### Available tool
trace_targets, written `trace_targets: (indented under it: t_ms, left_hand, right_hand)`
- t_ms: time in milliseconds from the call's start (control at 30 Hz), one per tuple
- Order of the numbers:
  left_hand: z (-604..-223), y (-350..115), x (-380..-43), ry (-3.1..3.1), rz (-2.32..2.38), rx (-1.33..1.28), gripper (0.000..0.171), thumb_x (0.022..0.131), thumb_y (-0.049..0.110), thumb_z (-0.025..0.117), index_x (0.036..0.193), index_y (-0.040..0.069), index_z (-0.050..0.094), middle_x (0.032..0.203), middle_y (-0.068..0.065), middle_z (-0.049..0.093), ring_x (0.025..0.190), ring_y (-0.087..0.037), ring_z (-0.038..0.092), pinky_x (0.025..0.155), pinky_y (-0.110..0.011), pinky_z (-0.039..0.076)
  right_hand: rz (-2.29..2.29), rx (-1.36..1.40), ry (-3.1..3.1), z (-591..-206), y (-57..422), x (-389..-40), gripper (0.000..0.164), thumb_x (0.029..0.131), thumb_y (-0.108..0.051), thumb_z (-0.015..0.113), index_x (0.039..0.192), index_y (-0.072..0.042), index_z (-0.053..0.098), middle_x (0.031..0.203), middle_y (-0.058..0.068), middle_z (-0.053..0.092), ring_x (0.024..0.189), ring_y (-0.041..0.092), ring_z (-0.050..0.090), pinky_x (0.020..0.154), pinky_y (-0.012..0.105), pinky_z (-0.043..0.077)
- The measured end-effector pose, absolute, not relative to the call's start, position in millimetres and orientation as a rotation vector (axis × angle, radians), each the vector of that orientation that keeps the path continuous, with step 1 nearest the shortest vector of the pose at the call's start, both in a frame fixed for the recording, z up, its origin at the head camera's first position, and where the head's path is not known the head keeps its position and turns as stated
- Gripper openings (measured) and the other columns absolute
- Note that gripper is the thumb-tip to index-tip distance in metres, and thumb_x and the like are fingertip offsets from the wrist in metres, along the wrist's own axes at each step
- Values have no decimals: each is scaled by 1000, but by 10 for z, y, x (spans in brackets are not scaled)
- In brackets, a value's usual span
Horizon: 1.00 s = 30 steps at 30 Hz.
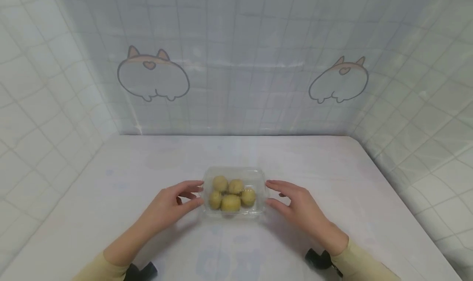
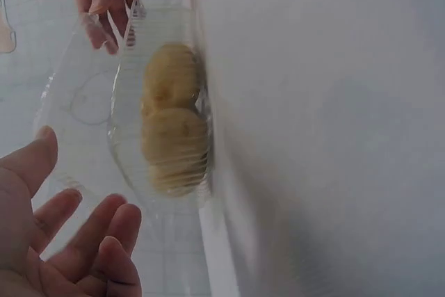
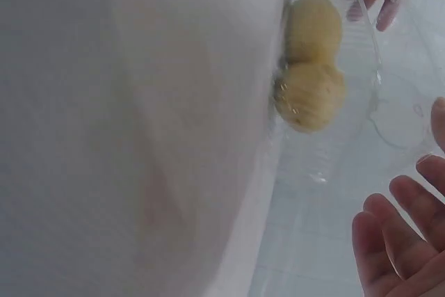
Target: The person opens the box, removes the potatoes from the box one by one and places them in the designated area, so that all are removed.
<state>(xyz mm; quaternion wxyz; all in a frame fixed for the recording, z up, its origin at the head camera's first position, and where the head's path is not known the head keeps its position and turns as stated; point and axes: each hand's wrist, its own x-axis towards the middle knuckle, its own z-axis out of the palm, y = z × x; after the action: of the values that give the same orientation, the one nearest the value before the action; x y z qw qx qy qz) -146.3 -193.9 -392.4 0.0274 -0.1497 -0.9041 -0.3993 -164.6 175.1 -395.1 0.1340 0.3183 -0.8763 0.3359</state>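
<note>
A clear plastic clamshell box (image 1: pixel 246 173) stands on the table in front of me, with several small yellow-brown potatoes (image 1: pixel 230 203) inside. Its see-through lid (image 2: pixel 87 102) rises above the ribbed tray in the left wrist view. At the box's left side is my left hand (image 1: pixel 166 207), thumb and fingers spread apart and fingertips right at the edge. My right hand (image 1: pixel 304 209) mirrors it at the right side, thumb nearer me and fingers farther off. Both wrist views show the near hand's fingers loosely bent, with gaps between them.
The box rests on a pale cloth-covered table (image 1: pixel 155 162). Behind it rises a grid-patterned curtain (image 1: pixel 244 67) with two cartoon animal drawings, and similar sheets hang at both sides. Dark wrist straps (image 1: pixel 319 259) show under my sleeves.
</note>
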Motion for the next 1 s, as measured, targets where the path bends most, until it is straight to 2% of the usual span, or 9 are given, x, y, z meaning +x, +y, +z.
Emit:
trace_targets:
  t_ms: [167, 300, 500, 633, 767, 1000]
  left_hand:
    - [-3873, -1957, -1553, -2722, -1200, -519, 46, 86, 47, 74, 126, 25, 66, 126, 13, 62, 100, -8, 66, 73, -28, 52]
    - [-3852, -1934, -1646, -2675, -1169, -550, 37, 90, 39, 73, 122, 21, 68, 127, 8, 63, 104, -10, 64, 75, -31, 53]
    - [-3793, -1884, -1779, -2676, -1104, -497, 26, 93, 39, 69, 115, 25, 68, 111, 10, 69, 98, -7, 63, 78, -32, 52]
    - [-3768, -1864, -1877, -2661, -1114, -467, 19, 93, 36, 70, 108, 24, 66, 103, 11, 69, 92, -7, 63, 78, -33, 52]
    - [-3784, -1852, -1980, -2647, -1167, -447, 19, 94, 35, 69, 105, 21, 64, 101, 8, 69, 93, -10, 64, 80, -36, 52]
    - [-3941, -1865, -2172, -2703, -1252, -379, 26, 95, 41, 66, 109, 19, 65, 103, 6, 69, 98, -16, 65, 85, -40, 52]
  right_hand:
    - [952, 894, -2490, -3900, 1733, -1716, 39, 88, -30, 77, 122, -13, 70, 123, -9, 67, 105, 9, 64, 79, 33, 54]
    - [952, 884, -2453, -3855, 1725, -1772, 37, 88, -29, 76, 121, -14, 70, 119, -9, 69, 101, 10, 65, 76, 31, 54]
    - [977, 824, -2417, -3839, 1708, -1846, 33, 88, -24, 78, 119, -17, 72, 114, -9, 70, 90, 10, 67, 68, 26, 54]
    - [996, 803, -2404, -3858, 1670, -1932, 27, 89, -20, 76, 116, -15, 73, 111, -8, 71, 87, 8, 67, 69, 29, 55]
    - [1020, 768, -2423, -3897, 1631, -2041, 20, 91, -19, 73, 111, -13, 72, 105, -6, 72, 88, 8, 67, 72, 30, 55]
    - [1065, 671, -2460, -3964, 1579, -2227, 15, 93, -21, 72, 106, -13, 72, 99, -6, 73, 88, 9, 67, 75, 28, 54]
